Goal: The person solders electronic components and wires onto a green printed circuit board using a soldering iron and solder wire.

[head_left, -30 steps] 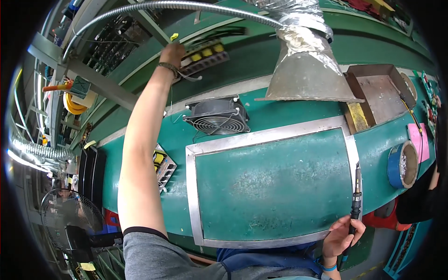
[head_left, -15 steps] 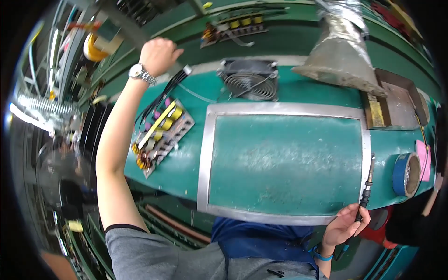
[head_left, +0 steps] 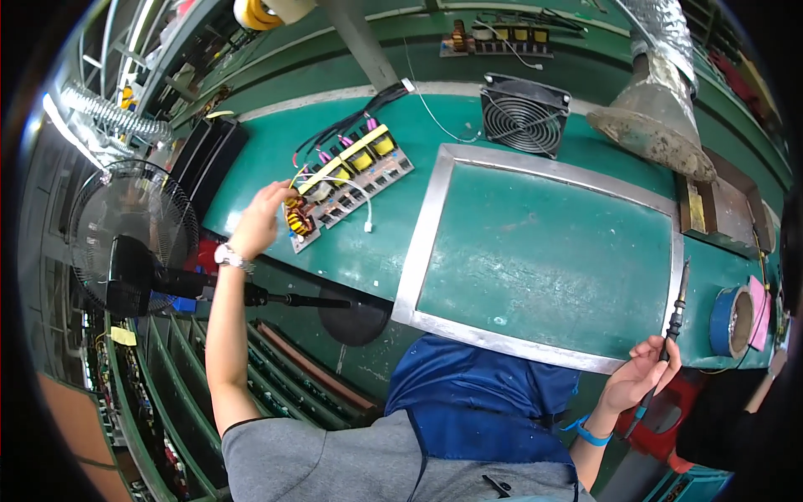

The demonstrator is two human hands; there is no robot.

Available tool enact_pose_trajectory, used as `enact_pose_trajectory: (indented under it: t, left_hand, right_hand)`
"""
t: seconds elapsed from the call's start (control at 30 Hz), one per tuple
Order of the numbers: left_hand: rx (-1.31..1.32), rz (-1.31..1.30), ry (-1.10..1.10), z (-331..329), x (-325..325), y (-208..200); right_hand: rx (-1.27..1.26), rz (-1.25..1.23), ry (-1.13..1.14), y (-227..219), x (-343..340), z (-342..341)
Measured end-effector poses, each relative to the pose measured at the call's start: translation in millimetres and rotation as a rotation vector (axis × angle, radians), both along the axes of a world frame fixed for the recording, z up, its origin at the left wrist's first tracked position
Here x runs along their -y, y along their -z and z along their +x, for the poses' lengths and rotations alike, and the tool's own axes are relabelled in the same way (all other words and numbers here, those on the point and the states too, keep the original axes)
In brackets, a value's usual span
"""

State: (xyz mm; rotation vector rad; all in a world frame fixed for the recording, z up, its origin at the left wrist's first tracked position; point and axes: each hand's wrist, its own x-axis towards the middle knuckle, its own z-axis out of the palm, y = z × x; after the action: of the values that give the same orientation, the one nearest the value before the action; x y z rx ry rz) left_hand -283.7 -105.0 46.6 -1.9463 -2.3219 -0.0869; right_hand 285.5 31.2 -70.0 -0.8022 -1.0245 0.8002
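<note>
In my right hand (head_left: 640, 374) is a soldering iron (head_left: 674, 322), its dark handle between thumb and fingers and its tip pointing up and away over the metal frame's right edge. My left hand (head_left: 261, 219), with a watch at the wrist, is at the near left end of a circuit board (head_left: 361, 192); its fingers reach to the copper coil (head_left: 299, 219) there. The fingers look slightly bent and apart, and whether they touch the board is unclear. The board carries yellow transformers, black cables and a white plug lead (head_left: 368, 219).
A silver frame (head_left: 428, 238) lies on the green table (head_left: 351, 259). Behind it stand a black fan (head_left: 525, 115) and a fume hood (head_left: 652, 125). A metal tray (head_left: 728, 205) and blue tape roll (head_left: 729, 322) are at right; a second board (head_left: 502, 40) lies on the shelf.
My left hand has come down and nearer from the far side to the board's left end. The view has shifted left. The soldering iron stays in my right hand.
</note>
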Motion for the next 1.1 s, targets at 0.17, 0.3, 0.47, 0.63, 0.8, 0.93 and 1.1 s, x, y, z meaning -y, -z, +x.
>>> enact_pose_trajectory:
  t: [0.17,0.3,0.47,0.63,0.8,0.93,1.1]
  left_hand:
    - [-0.099,-0.003,0.083,-23,-13,24]
    - [-0.196,0.017,0.272,-32,-9,9]
    - [-0.216,-0.181,0.327,13,-2,-12]
    - [0.095,-0.125,0.442,103,18,-60]
    - [0.51,-0.174,0.475,167,-11,-122]
    - [1.387,-0.215,-0.024,191,-31,-146]
    - [1.901,-0.218,0.15,206,-52,-113]
  right_hand:
    - [0.055,0.044,-0.005,0,4,6]
    - [0.043,0.011,0.008,5,2,8]
    - [0.033,-0.016,0.03,2,2,6]
    - [0.082,0.001,0.007,-4,0,0]
    - [0.056,0.014,0.023,2,0,4]
    - [0.053,0.005,0.051,-5,3,-1]
    - [0.027,0.037,0.018,-7,3,0]
